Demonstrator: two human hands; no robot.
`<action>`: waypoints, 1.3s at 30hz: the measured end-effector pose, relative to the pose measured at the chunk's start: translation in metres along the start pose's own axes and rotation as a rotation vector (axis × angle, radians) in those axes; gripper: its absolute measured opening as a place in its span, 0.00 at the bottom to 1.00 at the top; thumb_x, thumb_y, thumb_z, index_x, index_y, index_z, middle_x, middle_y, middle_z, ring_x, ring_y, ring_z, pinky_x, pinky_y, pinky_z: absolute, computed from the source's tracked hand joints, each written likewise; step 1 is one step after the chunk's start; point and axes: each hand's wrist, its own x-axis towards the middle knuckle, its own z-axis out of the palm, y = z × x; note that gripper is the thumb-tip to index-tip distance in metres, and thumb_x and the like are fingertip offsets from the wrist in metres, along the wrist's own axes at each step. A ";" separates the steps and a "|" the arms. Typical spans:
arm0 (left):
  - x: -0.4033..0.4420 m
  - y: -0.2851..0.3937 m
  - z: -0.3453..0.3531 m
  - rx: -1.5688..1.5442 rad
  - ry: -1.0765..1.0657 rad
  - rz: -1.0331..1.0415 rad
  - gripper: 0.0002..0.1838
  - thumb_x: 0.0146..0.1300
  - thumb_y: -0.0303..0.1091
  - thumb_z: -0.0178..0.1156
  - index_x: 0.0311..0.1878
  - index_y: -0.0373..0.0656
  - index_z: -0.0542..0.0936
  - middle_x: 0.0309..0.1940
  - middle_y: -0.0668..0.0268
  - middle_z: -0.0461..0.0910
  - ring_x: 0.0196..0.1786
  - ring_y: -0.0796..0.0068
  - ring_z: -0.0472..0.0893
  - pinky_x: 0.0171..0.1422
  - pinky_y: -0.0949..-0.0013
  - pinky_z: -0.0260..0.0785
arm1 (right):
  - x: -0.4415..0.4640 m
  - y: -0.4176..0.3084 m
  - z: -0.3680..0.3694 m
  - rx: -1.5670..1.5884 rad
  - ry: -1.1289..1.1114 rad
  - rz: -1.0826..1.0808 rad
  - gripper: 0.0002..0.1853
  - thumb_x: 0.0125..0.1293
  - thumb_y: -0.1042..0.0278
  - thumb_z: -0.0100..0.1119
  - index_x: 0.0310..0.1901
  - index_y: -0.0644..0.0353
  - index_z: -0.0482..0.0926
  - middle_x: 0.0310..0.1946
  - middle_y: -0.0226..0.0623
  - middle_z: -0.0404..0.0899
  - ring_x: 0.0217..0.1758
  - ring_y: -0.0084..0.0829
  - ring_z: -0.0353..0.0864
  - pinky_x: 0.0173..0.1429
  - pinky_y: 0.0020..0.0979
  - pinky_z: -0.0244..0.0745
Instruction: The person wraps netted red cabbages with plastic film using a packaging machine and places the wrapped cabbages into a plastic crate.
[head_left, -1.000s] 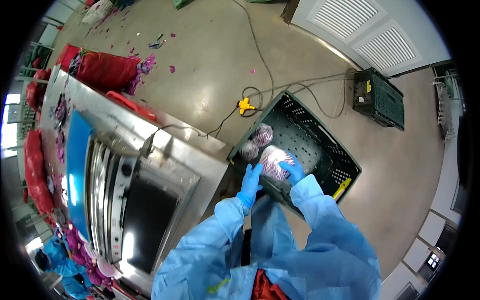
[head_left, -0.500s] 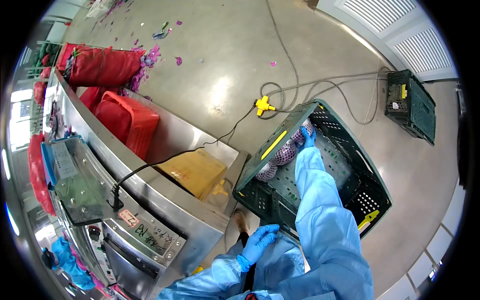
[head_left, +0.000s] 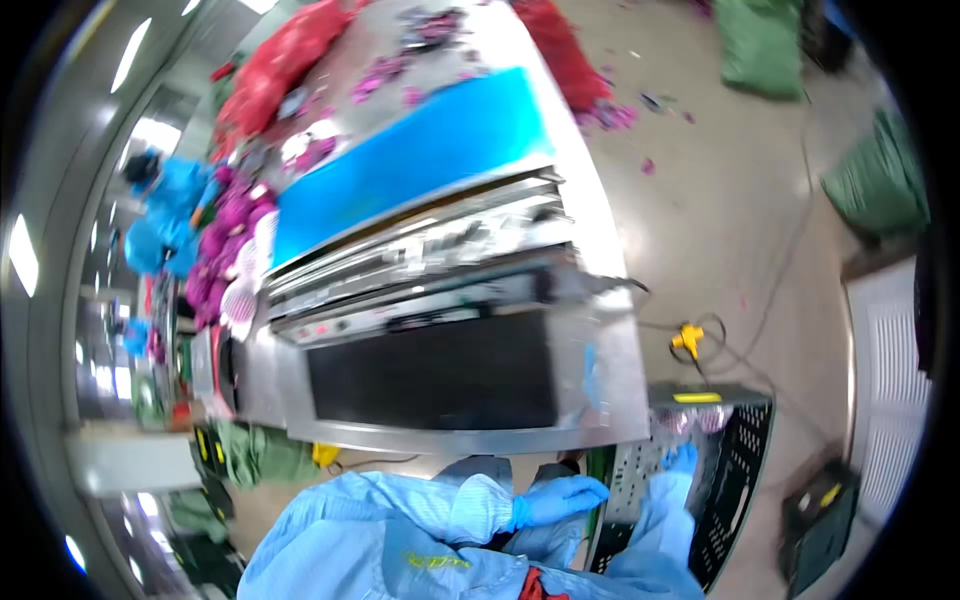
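My left hand (head_left: 562, 499), in a blue glove, hangs in front of my body by the crate's left edge, fingers extended and holding nothing. Inside the dark green crate (head_left: 735, 490) is my right hand (head_left: 680, 459), also gloved in blue, just below some net-wrapped purple and white bundles (head_left: 690, 420). Its fingers look spread and nothing shows in them, though motion blurs them a little. A machine with a black plate (head_left: 430, 375) and a blue panel (head_left: 415, 160) sits on the metal table left of the crate.
Purple bundles (head_left: 225, 235) are piled at the table's far left, beside people in blue (head_left: 170, 205). Red sacks (head_left: 290, 65) lie at the back. A yellow connector (head_left: 688, 340) with cables is on the floor, and another dark crate (head_left: 820, 525) stands at the right.
The view has swung left toward the table. My right hand has come away from the bundle at the crate's wall, and its fingers have opened. My left hand remains by my body.
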 end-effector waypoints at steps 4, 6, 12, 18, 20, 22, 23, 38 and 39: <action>-0.083 0.027 -0.043 0.044 0.080 0.091 0.16 0.68 0.36 0.53 0.55 0.39 0.75 0.52 0.63 0.76 0.57 0.72 0.72 0.65 0.69 0.62 | -0.135 -0.081 0.049 0.018 0.010 -0.188 0.21 0.64 0.67 0.53 0.59 0.49 0.67 0.44 0.33 0.74 0.34 0.27 0.75 0.30 0.29 0.74; -0.129 0.039 -0.069 -0.094 0.084 0.081 0.16 0.68 0.35 0.53 0.55 0.39 0.75 0.51 0.63 0.76 0.55 0.73 0.74 0.62 0.69 0.65 | -0.206 -0.127 0.080 -0.046 -0.015 -0.407 0.20 0.65 0.66 0.54 0.59 0.51 0.69 0.42 0.33 0.77 0.35 0.25 0.76 0.32 0.24 0.74; -0.292 0.057 -0.189 -0.043 0.089 0.385 0.12 0.69 0.35 0.51 0.45 0.38 0.79 0.45 0.63 0.79 0.48 0.74 0.77 0.55 0.70 0.69 | -0.509 -0.219 0.252 0.008 -0.371 -0.902 0.16 0.67 0.72 0.48 0.56 0.61 0.72 0.38 0.33 0.75 0.36 0.19 0.71 0.40 0.19 0.69; -0.442 0.029 -0.357 -0.268 1.112 0.594 0.11 0.67 0.33 0.53 0.45 0.38 0.79 0.39 0.66 0.79 0.42 0.76 0.77 0.51 0.71 0.69 | -0.732 -0.121 0.431 -0.656 -1.375 -0.306 0.14 0.64 0.72 0.54 0.51 0.62 0.76 0.38 0.36 0.77 0.39 0.24 0.76 0.43 0.23 0.72; -0.467 -0.011 -0.450 0.039 1.510 0.666 0.13 0.63 0.31 0.57 0.49 0.38 0.77 0.44 0.63 0.76 0.47 0.72 0.75 0.54 0.70 0.68 | -0.721 -0.030 0.513 -0.744 -1.684 -0.178 0.17 0.67 0.66 0.53 0.56 0.60 0.73 0.40 0.35 0.76 0.39 0.26 0.77 0.42 0.24 0.72; -0.499 -0.024 -0.519 0.190 1.745 0.512 0.21 0.60 0.33 0.60 0.56 0.41 0.74 0.51 0.59 0.72 0.53 0.66 0.73 0.58 0.64 0.66 | -0.725 0.046 0.593 -0.908 -1.652 -0.023 0.28 0.62 0.59 0.59 0.63 0.57 0.66 0.47 0.38 0.75 0.42 0.35 0.80 0.41 0.33 0.77; -0.510 -0.030 -0.554 0.303 1.795 0.481 0.23 0.58 0.36 0.62 0.57 0.41 0.73 0.53 0.57 0.71 0.54 0.64 0.72 0.60 0.62 0.65 | -0.716 0.086 0.637 -0.922 -1.595 0.005 0.32 0.61 0.58 0.60 0.66 0.54 0.61 0.50 0.39 0.72 0.41 0.36 0.80 0.40 0.36 0.78; -0.518 -0.047 -0.680 0.034 1.728 0.201 0.33 0.56 0.60 0.59 0.51 0.39 0.70 0.49 0.46 0.74 0.52 0.50 0.75 0.57 0.58 0.67 | -0.714 0.228 0.859 -0.690 -1.402 0.352 0.33 0.51 0.33 0.61 0.51 0.49 0.76 0.42 0.34 0.80 0.44 0.37 0.79 0.47 0.43 0.76; -0.510 -0.049 -0.672 0.085 1.831 0.076 0.34 0.54 0.59 0.61 0.51 0.39 0.68 0.49 0.45 0.72 0.52 0.47 0.74 0.57 0.56 0.67 | -0.727 0.218 0.848 -0.646 -1.408 0.422 0.35 0.52 0.35 0.61 0.56 0.51 0.73 0.47 0.35 0.78 0.49 0.38 0.78 0.52 0.45 0.76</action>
